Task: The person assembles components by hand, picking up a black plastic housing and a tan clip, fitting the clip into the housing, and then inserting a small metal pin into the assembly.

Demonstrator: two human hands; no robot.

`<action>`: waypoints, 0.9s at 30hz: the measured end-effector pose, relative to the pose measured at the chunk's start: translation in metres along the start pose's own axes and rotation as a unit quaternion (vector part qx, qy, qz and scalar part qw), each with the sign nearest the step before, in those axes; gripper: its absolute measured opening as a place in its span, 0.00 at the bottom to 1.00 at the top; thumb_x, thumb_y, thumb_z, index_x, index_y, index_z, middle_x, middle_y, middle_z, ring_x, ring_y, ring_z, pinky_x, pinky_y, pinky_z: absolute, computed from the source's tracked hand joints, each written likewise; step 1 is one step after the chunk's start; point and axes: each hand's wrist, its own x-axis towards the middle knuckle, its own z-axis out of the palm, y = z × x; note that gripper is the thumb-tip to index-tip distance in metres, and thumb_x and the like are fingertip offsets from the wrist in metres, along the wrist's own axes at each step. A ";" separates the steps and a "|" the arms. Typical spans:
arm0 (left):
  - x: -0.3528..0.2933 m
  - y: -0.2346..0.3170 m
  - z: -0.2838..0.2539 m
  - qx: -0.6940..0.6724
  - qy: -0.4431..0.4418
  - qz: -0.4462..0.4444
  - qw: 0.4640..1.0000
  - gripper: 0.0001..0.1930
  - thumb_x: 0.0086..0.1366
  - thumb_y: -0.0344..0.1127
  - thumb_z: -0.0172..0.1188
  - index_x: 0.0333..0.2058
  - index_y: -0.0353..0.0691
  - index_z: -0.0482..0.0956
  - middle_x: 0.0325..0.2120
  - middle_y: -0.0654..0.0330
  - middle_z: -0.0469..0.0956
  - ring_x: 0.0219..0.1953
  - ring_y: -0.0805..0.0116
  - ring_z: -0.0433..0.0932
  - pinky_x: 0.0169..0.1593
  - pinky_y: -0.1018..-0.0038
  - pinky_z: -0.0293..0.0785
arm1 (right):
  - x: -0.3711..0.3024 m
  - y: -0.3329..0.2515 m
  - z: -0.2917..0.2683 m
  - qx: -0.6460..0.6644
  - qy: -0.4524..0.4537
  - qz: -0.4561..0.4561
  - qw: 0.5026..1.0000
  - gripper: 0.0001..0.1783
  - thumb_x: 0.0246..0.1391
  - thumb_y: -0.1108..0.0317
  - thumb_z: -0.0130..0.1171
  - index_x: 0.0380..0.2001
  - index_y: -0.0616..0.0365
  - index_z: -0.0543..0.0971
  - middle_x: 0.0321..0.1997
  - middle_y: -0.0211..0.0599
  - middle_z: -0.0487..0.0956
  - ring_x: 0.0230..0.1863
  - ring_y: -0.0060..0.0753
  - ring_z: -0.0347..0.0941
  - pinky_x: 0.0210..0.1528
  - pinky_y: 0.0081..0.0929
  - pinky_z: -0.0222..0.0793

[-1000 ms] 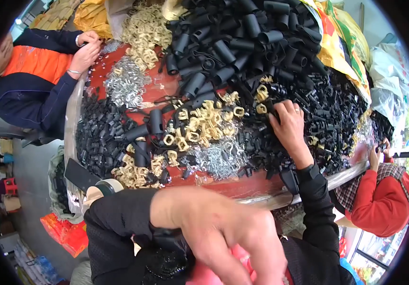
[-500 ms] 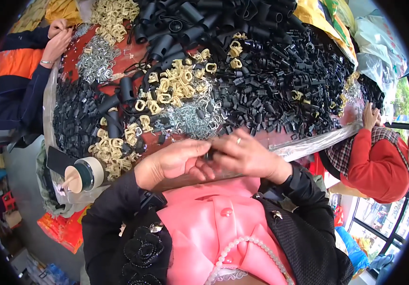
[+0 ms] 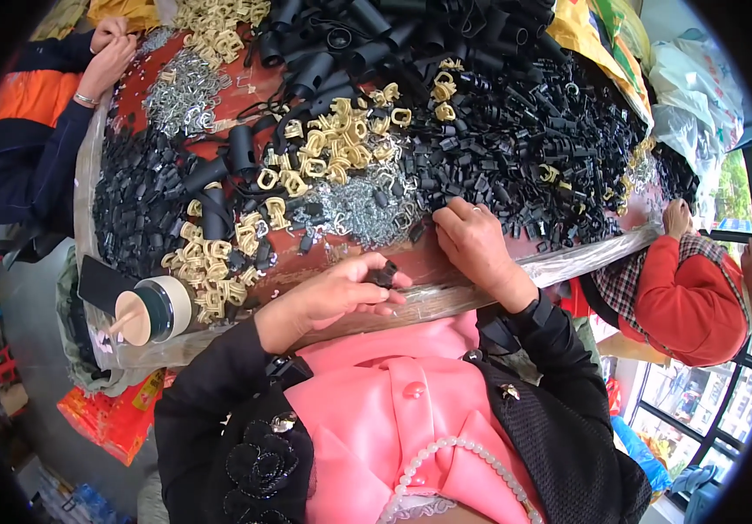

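Observation:
Between the thumb and fingers of my left hand (image 3: 341,290) is a small black plastic part (image 3: 383,275), held above the table's near edge. My right hand (image 3: 474,244) reaches farther out, its fingers curled together at the near edge of a heap of small black plastic parts (image 3: 498,188). Whatever lies under its fingertips is hidden. Just left of those fingertips is a pile of small silvery metal pieces (image 3: 363,210). Beige plastic loop-shaped pieces (image 3: 336,144) are heaped beyond it, and more beige clips (image 3: 210,271) lie left of my left hand.
Large black tubes (image 3: 367,57) and bent metal wires (image 3: 185,92) cover the far side of the red table (image 3: 341,253). A wooden-lidded jar (image 3: 155,310) and a dark phone-like slab (image 3: 109,284) sit at left. Co-workers sit at left (image 3: 39,166) and right (image 3: 690,297).
My hands were together over the near edge. Now they are apart: the right has gone forward to the heap, while the left keeps the black part.

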 end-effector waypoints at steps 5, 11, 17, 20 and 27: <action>0.015 0.012 -0.002 -0.001 0.019 0.022 1.000 0.11 0.56 0.28 0.50 0.38 0.40 0.63 0.51 0.53 0.59 0.48 0.63 0.66 0.44 0.72 0.69 | 0.014 -0.004 -0.002 0.063 0.049 -0.023 0.997 0.03 0.40 0.73 0.52 0.23 0.57 0.70 0.22 0.35 0.66 0.23 0.39 0.66 0.26 0.30 0.63; 0.013 0.014 -0.002 -0.017 0.044 0.035 0.998 0.09 0.58 0.27 0.48 0.38 0.39 0.62 0.49 0.59 0.60 0.48 0.67 0.65 0.44 0.73 0.69 | 0.020 -0.006 0.007 0.059 -0.006 0.016 0.998 0.03 0.41 0.72 0.52 0.23 0.57 0.69 0.23 0.36 0.67 0.24 0.41 0.67 0.24 0.32 0.64; 0.013 0.017 0.000 0.009 0.051 0.059 0.997 0.10 0.58 0.29 0.48 0.39 0.40 0.62 0.46 0.59 0.62 0.47 0.67 0.66 0.41 0.74 0.70 | 0.030 -0.004 0.004 0.077 -0.057 0.044 0.994 0.03 0.43 0.71 0.50 0.24 0.58 0.69 0.24 0.37 0.67 0.26 0.44 0.68 0.24 0.33 0.64; 0.008 0.018 0.001 0.001 0.058 0.044 0.997 0.10 0.59 0.30 0.48 0.40 0.40 0.62 0.44 0.58 0.64 0.43 0.68 0.69 0.38 0.75 0.71 | 0.026 -0.007 0.008 0.076 -0.051 0.046 0.995 0.03 0.44 0.71 0.50 0.24 0.58 0.68 0.24 0.37 0.67 0.25 0.44 0.68 0.24 0.33 0.64; 0.006 0.015 0.002 0.008 0.111 0.027 0.993 0.12 0.57 0.35 0.52 0.39 0.42 0.63 0.33 0.58 0.70 0.27 0.71 0.74 0.29 0.80 0.71 | 0.026 -0.008 0.007 0.081 -0.031 0.048 0.995 0.03 0.44 0.71 0.49 0.24 0.58 0.68 0.24 0.38 0.67 0.26 0.44 0.68 0.25 0.34 0.64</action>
